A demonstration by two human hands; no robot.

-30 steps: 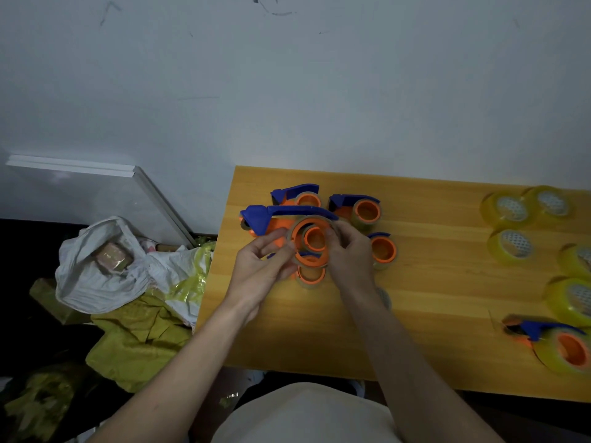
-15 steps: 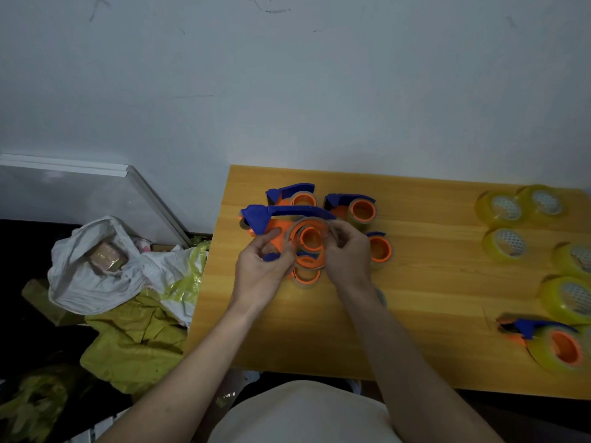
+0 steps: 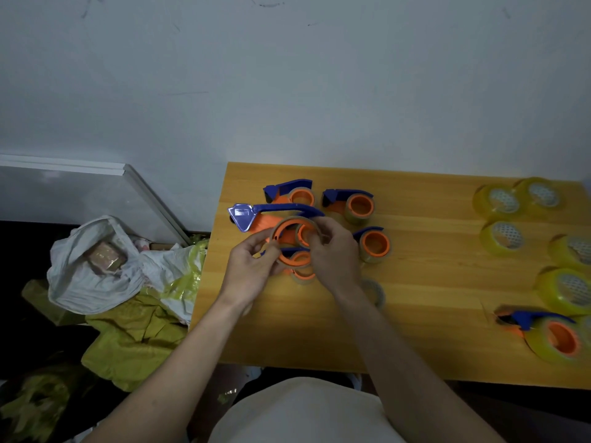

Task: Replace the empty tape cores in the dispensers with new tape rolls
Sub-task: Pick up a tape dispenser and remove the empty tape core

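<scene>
Left hand: I am gripping with my left hand (image 3: 252, 266), fingers curled at the lower left rim of the dispenser (image 3: 281, 223) I am holding just above the tabletop (image 3: 415, 330).
Right hand: my right hand (image 3: 335, 254) is pinching the empty core (image 3: 292, 239), thumb and fingers curled on its right rim.
Where the core is: it is sitting around the orange hub, under the dispenser's blue arm, in front of me at the left end of the tabletop.
How it will handle: I am judging the core to be light, thin and somewhat stiff, so it could buckle if I am squeezing hard; a grip on opposite rims should be safer than pressing its flat wall.
Dispenser feel: hard plastic, light, likely to twist in my grip unless my left hand is bracing it; whether the blue end carries a blade I cannot tell, so I am keeping clear of it.
Waiting dispensers: four more (image 3: 361, 204) are lying just behind and beside my hands.
New rolls: yellowish tape rolls (image 3: 502, 236) are lying well apart at the right end; they look heavier and smooth-sided, so best taken across the outer face.
Done already: one dispenser with a full roll (image 3: 556, 338) is lying at the near right.
</scene>
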